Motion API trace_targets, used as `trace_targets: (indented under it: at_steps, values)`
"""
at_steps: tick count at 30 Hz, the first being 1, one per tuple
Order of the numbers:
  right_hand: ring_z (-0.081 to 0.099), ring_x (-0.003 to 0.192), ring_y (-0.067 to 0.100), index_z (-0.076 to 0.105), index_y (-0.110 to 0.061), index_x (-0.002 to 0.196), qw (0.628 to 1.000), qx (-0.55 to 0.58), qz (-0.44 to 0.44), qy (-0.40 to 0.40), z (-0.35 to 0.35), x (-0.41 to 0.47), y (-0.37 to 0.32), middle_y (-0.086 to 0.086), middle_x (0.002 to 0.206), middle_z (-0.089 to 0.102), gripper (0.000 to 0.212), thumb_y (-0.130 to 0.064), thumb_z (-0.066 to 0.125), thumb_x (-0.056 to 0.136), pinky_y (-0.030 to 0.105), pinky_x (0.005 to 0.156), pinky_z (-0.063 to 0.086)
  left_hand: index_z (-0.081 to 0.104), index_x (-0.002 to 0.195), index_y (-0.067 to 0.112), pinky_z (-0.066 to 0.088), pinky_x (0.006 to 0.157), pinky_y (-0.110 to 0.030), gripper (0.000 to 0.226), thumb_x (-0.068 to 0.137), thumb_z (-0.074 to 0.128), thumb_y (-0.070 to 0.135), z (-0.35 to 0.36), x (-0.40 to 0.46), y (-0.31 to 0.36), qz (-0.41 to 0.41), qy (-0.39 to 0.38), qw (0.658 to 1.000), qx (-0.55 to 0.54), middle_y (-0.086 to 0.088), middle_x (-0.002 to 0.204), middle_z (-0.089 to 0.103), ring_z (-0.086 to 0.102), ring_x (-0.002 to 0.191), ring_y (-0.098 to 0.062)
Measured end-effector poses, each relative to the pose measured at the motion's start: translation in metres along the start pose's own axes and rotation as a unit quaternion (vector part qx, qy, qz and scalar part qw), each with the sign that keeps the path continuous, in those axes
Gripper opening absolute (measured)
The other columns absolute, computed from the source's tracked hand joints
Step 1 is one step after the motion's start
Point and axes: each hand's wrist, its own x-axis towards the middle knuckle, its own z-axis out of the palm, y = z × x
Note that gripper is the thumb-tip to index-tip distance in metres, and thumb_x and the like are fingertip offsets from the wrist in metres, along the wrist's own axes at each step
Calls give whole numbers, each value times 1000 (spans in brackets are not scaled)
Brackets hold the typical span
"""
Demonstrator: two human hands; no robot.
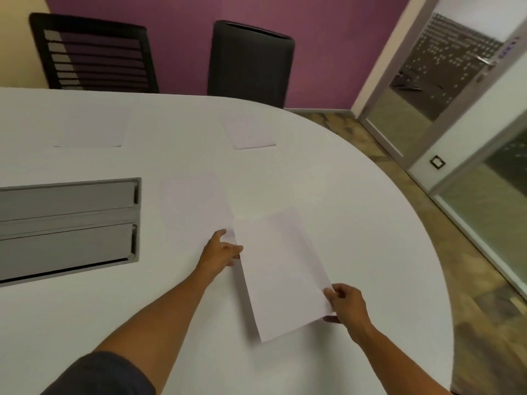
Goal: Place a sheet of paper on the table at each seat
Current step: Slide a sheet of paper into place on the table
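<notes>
Pinching the near right corner of a sheet of paper (281, 272), the right hand (346, 305) holds it just above a white table (356, 195). The left hand (221, 252) lies loosely spread, fingertips at the sheet's left edge and on a faint stack of paper (194, 203) beside it. Two sheets are already laid before two dark chairs: one (88, 132) on the left, another (251, 132) on the right. This sheet seems freshly lifted; next, it should be carried to an unserved seat and laid flat.
</notes>
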Motion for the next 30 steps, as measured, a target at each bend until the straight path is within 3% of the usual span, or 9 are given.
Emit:
trace_targets:
  at_steps: [4, 8, 13, 17, 20, 24, 27, 30]
  values:
    - [64, 77, 24, 71, -9, 83, 999, -17, 39, 22, -45, -14, 37, 10, 84, 66, 12, -18, 69, 91, 41, 56, 62, 41, 137, 7, 56, 69, -32, 62, 84, 72, -4, 53, -19, -14, 4, -39, 999, 34, -24, 101, 64, 65, 84, -31]
    - [65, 84, 23, 71, -11, 89, 997, -51, 48, 44, -75, -18, 70, 8, 93, 68, 9, -19, 67, 91, 34, 54, 60, 45, 127, 5, 57, 69, -33, 54, 81, 73, -6, 100, -34, -45, -6, -25, 995, 92, -17, 90, 62, 63, 70, -26]
    - [67, 80, 25, 71, -14, 93, 990, -115, 44, 62, -89, -21, 105, 4, 89, 69, 9, -15, 65, 86, 42, 68, 62, 50, 119, 6, 56, 81, -38, 48, 79, 75, 1, 128, -42, -86, -16, 15, 985, 168, -20, 95, 71, 69, 84, -32]
    - [66, 82, 21, 69, -20, 92, 977, -197, 51, 60, -81, -20, 115, 0, 90, 69, 11, -22, 64, 82, 37, 75, 57, 51, 114, 9, 54, 83, -38, 45, 77, 76, 7, 128, -46, -101, -8, 44, 975, 218, -14, 89, 73, 71, 89, -32]
    - [65, 94, 22, 66, -23, 109, 967, -238, 75, 49, -74, -22, 121, 0, 107, 68, 25, -26, 64, 84, 34, 80, 55, 49, 118, 8, 50, 85, -39, 51, 80, 80, 21, 125, -47, -98, 3, 61, 963, 262, -18, 106, 70, 67, 99, -36]
    - [57, 119, 28, 44, -22, 141, 957, -273, 74, 60, -71, -24, 117, 5, 133, 55, 56, -31, 63, 89, 38, 91, 47, 34, 143, 6, 45, 98, -46, 88, 80, 76, 50, 115, -47, -87, 34, 60, 940, 336, -21, 136, 53, 53, 124, -40]
    - [52, 125, 31, 30, -22, 149, 954, -284, 61, 74, -68, -23, 101, 8, 141, 46, 67, -35, 63, 92, 43, 94, 46, 23, 153, 11, 39, 106, -49, 99, 81, 68, 61, 98, -47, -79, 91, 47, 879, 465, -16, 153, 33, 39, 136, -38]
    - [50, 129, 30, 26, -21, 151, 949, -308, 2, 65, -58, -21, 83, 9, 144, 43, 70, -39, 61, 94, 44, 100, 46, 6, 158, 24, 25, 117, -45, 100, 84, 58, 67, 77, -44, -78, 174, -52, 764, 619, -8, 166, 6, 16, 150, -33]
